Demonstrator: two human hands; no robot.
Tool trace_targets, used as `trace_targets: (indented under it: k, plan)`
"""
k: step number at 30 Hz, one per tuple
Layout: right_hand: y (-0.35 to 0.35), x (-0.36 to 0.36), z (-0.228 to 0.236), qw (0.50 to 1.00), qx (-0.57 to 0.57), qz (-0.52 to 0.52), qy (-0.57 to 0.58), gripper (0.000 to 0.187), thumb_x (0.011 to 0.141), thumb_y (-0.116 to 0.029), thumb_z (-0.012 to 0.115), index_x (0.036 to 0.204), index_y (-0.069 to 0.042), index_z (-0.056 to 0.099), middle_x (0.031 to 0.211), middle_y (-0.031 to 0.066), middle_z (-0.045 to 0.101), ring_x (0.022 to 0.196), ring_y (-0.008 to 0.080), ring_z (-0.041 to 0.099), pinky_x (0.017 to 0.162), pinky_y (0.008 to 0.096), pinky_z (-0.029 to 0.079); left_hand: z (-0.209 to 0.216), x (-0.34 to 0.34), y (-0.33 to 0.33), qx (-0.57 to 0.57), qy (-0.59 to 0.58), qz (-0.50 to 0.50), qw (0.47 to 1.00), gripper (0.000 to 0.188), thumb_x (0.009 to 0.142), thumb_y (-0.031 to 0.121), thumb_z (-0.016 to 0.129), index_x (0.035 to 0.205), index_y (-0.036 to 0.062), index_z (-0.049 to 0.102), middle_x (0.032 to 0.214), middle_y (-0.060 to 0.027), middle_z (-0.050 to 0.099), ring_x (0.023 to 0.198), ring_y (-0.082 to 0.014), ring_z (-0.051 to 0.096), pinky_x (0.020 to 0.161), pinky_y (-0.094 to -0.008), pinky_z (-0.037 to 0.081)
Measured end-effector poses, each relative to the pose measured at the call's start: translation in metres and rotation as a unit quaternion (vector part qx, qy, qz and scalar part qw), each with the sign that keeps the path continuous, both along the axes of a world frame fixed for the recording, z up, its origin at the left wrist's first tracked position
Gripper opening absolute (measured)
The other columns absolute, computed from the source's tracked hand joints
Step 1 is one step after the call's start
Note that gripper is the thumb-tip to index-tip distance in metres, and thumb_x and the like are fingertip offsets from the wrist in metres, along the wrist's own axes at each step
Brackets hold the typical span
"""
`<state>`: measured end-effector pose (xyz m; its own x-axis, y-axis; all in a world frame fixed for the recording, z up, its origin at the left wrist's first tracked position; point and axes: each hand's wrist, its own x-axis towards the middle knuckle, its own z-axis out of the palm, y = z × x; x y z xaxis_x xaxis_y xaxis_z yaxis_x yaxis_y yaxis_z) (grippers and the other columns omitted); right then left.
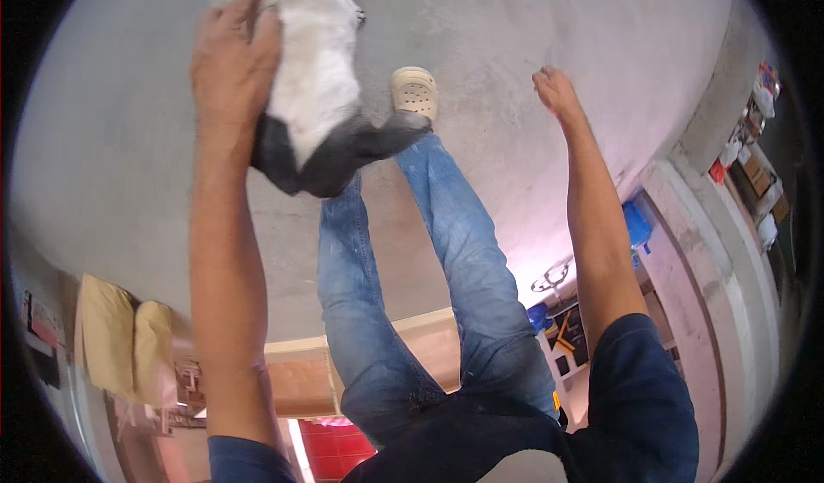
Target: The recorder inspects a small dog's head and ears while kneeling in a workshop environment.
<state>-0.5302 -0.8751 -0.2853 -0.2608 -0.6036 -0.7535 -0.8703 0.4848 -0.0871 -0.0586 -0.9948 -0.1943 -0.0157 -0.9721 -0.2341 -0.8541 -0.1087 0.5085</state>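
A black-and-white cat (313, 62) stands at the upper left, with white fur over its back and dark fur at its rear and tail. Its head is not visible. Against its left flank rests my left hand (236, 62), thumb and fingers apart on the white fur. My right hand (558, 91) is held out over the floor at the upper right, well away from the cat. Its fingers are curled together; whatever small thing may be between them I cannot make out. The cat's rear partly covers my left leg (348, 251).
Grey concrete floor (481, 19) spreads around me. My foot wears a beige clog (415, 91) close to the cat's tail. Cream cushions (107, 337) are at the lower left. A raised ledge (687, 191) runs along the right, with a blue container (637, 224) beside it.
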Motion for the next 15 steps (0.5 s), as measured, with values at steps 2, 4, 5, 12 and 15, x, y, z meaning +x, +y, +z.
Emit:
trace_targets:
  k: [2, 4, 5, 12, 15]
  plan:
    - [0.028, -0.027, -0.001, 1.0, -0.002, 0.0, 0.005, 0.038, 0.079, -0.031, 0.045, 0.087, 0.004, 0.057, 0.09, 0.0291, 0.059, 0.089, 0.0456, 0.056, 0.078, 0.0472, 0.044, -0.001, -0.004, -0.012, 0.012, 0.001, 0.004, 1.0, 0.043, 0.085, 0.038, 0.055, 0.118, 0.0119, 0.062, 0.115, -0.0184, 0.06, 0.108, -0.0314, 0.057, 0.092, -0.0403, 0.045]
    - [0.057, -0.031, 0.001, 0.999, 0.011, -0.039, 0.032, 0.039, 0.08, -0.032, 0.045, 0.09, 0.004, 0.058, 0.094, 0.0298, 0.058, 0.092, 0.0461, 0.055, 0.081, 0.0473, 0.044, -0.004, -0.001, -0.026, 0.092, -0.047, 0.104, 0.989, 0.045, 0.083, 0.044, 0.058, 0.114, 0.0114, 0.065, 0.109, -0.0178, 0.065, 0.103, -0.0302, 0.061, 0.091, -0.0371, 0.046]
    - [0.069, -0.032, 0.003, 0.998, 0.015, -0.049, 0.033, 0.039, 0.08, -0.032, 0.045, 0.09, 0.004, 0.058, 0.094, 0.0298, 0.058, 0.092, 0.0461, 0.055, 0.081, 0.0473, 0.044, -0.005, 0.001, -0.034, 0.094, -0.047, 0.093, 0.99, 0.045, 0.083, 0.044, 0.058, 0.114, 0.0114, 0.065, 0.109, -0.0178, 0.065, 0.103, -0.0302, 0.061, 0.091, -0.0371, 0.046]
    - [0.088, 0.014, 0.008, 0.99, -0.054, -0.119, 0.054, 0.035, 0.076, -0.028, 0.052, 0.086, 0.005, 0.057, 0.085, 0.0273, 0.06, 0.084, 0.0439, 0.058, 0.075, 0.0454, 0.046, -0.017, 0.02, -0.055, 0.073, -0.166, 0.049, 0.982, 0.049, 0.077, 0.046, 0.064, 0.109, 0.0081, 0.067, 0.1, -0.0124, 0.069, 0.096, -0.0256, 0.065, 0.087, -0.0324, 0.047]
    - [0.091, 0.028, 0.008, 0.978, -0.092, -0.18, 0.047, 0.032, 0.074, -0.026, 0.055, 0.082, 0.004, 0.058, 0.08, 0.0254, 0.061, 0.08, 0.0408, 0.059, 0.072, 0.0426, 0.047, -0.017, 0.024, -0.063, 0.068, -0.188, 0.026, 0.979, 0.047, 0.078, 0.044, 0.064, 0.107, 0.0079, 0.068, 0.098, -0.0121, 0.07, 0.094, -0.0256, 0.066, 0.086, -0.0319, 0.047]
